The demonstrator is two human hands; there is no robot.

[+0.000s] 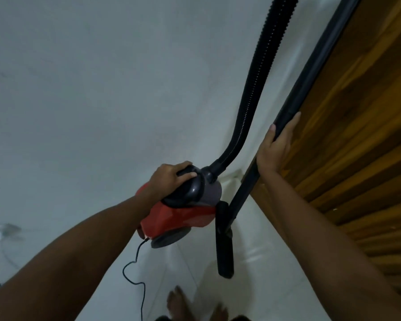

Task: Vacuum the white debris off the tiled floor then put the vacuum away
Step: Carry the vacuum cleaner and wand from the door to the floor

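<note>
The red and grey canister vacuum [183,216] sits low by the white wall, close to the corner with the wooden door. My left hand [170,176] grips its dark top handle. A black ribbed hose [257,82] rises from the canister's front and leaves the top of the view. My right hand [276,147] holds the black rigid wand [310,72], which stands nearly upright along the door's edge. The black floor nozzle [223,249] rests on the white tiled floor [252,286] beside the canister. No white debris shows on the tiles.
A white wall [90,89] fills the left. A brown wooden door [357,135] closes the right side. The black power cord [137,274] loops down from the canister across the floor. My bare feet [195,306] stand just below the nozzle. A wall socket [0,232] is far left.
</note>
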